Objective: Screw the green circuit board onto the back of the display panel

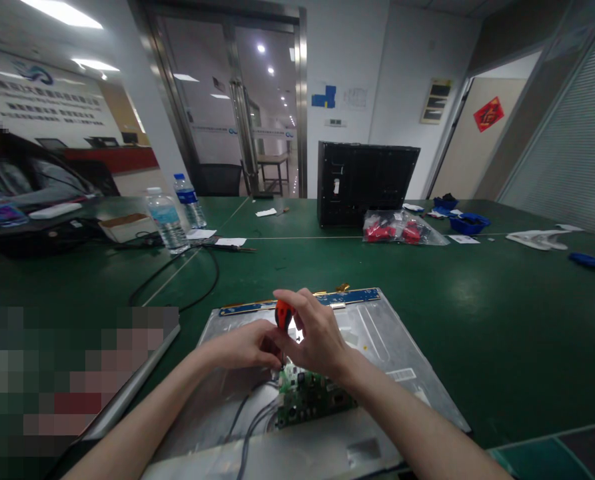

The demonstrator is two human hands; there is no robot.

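Observation:
An orange-and-black screwdriver (pixel 283 315) stands nearly upright in my right hand (pixel 322 337), its handle gripped by the fingers. My left hand (pixel 250 343) is closed beside the lower end of the screwdriver; what its fingertips pinch is hidden. Both hands are above the upper left corner of a green circuit board (pixel 310 400), where the screwdriver's tip points down. The board lies on a silvery flat metal panel (pixel 392 347). Dark cables (pixel 250 427) run from the board's left side towards me. Along the panel's far edge runs a narrow blue circuit strip (pixel 360 297).
On the green table (pixel 477 320) stand two water bottles (pixel 167 223), a black monitor housing (pixel 367 180) and a plastic bag with red items (pixel 402 230). Blue trays (pixel 470 223) lie at the far right. A black cable (pixel 216 277) curls at left. A person (pixel 32 167) sits far left.

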